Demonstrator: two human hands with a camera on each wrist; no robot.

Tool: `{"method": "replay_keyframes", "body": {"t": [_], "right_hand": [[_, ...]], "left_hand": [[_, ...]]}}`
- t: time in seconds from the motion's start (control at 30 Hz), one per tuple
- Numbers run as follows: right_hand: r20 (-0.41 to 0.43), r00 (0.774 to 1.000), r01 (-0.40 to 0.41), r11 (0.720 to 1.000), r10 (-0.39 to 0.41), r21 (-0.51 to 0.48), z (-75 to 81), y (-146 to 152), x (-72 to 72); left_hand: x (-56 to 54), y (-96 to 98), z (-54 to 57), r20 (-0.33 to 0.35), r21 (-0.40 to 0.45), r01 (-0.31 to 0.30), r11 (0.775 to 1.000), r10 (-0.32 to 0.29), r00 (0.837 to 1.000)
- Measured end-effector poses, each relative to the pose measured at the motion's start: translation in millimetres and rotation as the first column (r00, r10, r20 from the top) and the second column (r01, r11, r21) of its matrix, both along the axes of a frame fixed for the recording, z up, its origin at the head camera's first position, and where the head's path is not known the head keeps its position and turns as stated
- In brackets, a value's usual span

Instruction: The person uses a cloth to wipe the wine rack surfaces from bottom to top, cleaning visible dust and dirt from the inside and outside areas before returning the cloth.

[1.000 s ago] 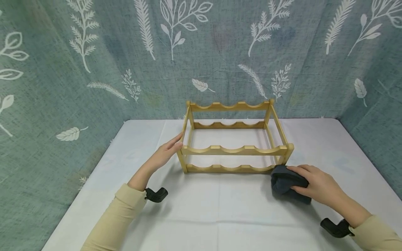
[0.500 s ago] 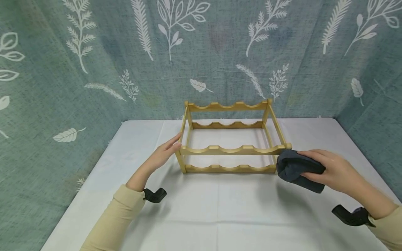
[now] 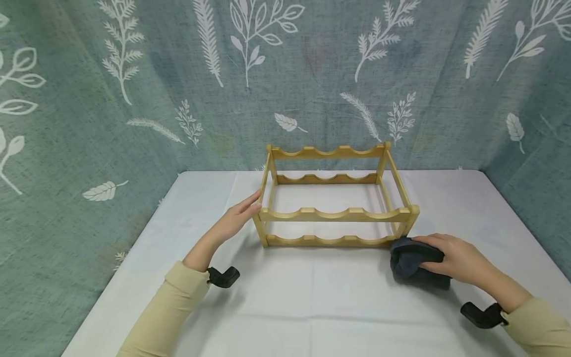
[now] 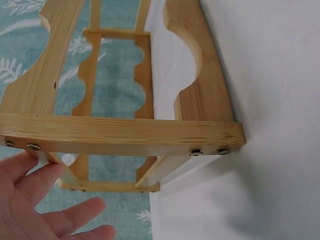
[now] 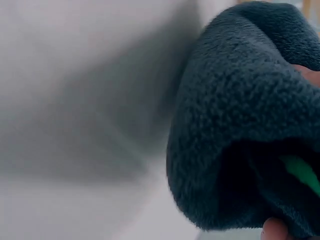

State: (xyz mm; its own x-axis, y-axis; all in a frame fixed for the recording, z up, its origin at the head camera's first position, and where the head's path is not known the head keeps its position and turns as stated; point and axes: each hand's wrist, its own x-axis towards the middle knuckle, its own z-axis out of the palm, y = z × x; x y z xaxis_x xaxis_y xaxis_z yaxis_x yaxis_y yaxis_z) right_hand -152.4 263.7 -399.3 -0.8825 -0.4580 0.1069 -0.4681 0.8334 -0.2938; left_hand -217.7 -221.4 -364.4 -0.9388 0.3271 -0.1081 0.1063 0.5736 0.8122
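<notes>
A light wooden wine rack (image 3: pixel 340 214) with scalloped rails stands on the white-covered table. My left hand (image 3: pixel 233 219) touches the rack's left front side with fingers fairly straight; in the left wrist view the fingertips (image 4: pixel 47 172) lie against the wood near two screw heads. My right hand (image 3: pixel 452 255) holds a folded dark blue-grey cloth (image 3: pixel 408 258), thumb below and fingers on top, at the foot of the rack's front right post. Close up, the right wrist view shows the cloth's fluffy surface (image 5: pixel 240 100) and a bit of green inside its fold.
White cloth covers the table (image 3: pixel 285 297). Behind it and at both sides hangs a grey-green curtain (image 3: pixel 312 74) with white leaf prints, close to the back of the rack.
Half a second ago the right hand held the cloth higher, at the upper front right corner of the rack; now it is back down at the post's foot. The left hand stays on the rack.
</notes>
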Motion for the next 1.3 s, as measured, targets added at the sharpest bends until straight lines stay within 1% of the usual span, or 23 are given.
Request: {"method": "replay_keyframes", "body": {"t": [0.1,0.2,0.27,0.4,0.47,0.57,0.67,0.73,0.83,1.0,1.17,1.23,1.3], "right_hand": [[-0.074,0.997,-0.036,0.999,0.036,0.001,16.5,2,0.4],[-0.155,0.986,-0.06,0.998,0.058,-0.014,35.2,5,0.9],[-0.204,0.977,-0.064,0.998,0.057,-0.027,46.6,8,1.4],[-0.298,0.953,-0.073,0.996,0.056,-0.045,62.9,9,2.2],[-0.353,0.933,-0.096,0.993,0.067,-0.064,66.4,7,2.3],[-0.443,0.89,-0.162,0.983,0.105,-0.092,63.5,-3,0.8],[-0.517,0.842,-0.228,0.97,0.151,-0.088,54.7,-20,-0.4],[-0.535,0.827,-0.255,0.963,0.173,-0.082,48.9,-33,-0.8],[-0.544,0.815,-0.288,0.954,0.198,-0.085,42.0,-52,-2.7],[-0.542,0.803,-0.351,0.932,0.248,-0.094,34.7,-84,-11.2],[-0.544,0.788,-0.392,0.916,0.289,-0.082,33.1,-120,-19.3],[-0.544,0.785,-0.398,0.914,0.296,-0.077,33.8,-135,-21.8],[-0.54,0.787,-0.395,0.916,0.297,-0.072,35.0,-151,-23.7]], "left_hand": [[0.2,1.0,0.6,0.0,-0.006,-0.002,1.0,0.002,1.0],[0.0,0.8,0.9,0.0,-0.009,0.001,1.0,-0.001,1.0],[0.1,0.5,1.1,0.003,-0.008,0.002,1.0,-0.002,1.0],[0.4,-0.7,1.6,0.001,-0.001,0.006,1.0,-0.006,1.0],[0.1,-1.3,1.6,-0.004,0.0,0.007,1.0,-0.007,1.0],[-0.4,-2.1,1.3,-0.01,0.001,0.008,1.0,-0.008,1.0],[-0.3,-2.1,0.7,-0.003,0.01,0.009,1.0,-0.009,1.0],[-0.3,-1.4,0.0,0.001,0.018,0.011,1.0,-0.011,1.0],[-0.9,-0.1,-1.0,0.008,0.027,0.01,1.0,-0.01,1.0],[-1.9,0.4,-2.3,0.012,0.031,0.001,1.0,-0.002,1.0],[-1.2,0.1,-1.7,0.002,0.023,-0.002,1.0,0.002,1.0],[-0.9,-0.1,-0.8,-0.003,0.015,0.0,1.0,0.0,1.0],[-0.7,-0.4,0.4,-0.009,0.004,-0.001,1.0,0.001,1.0]]}}
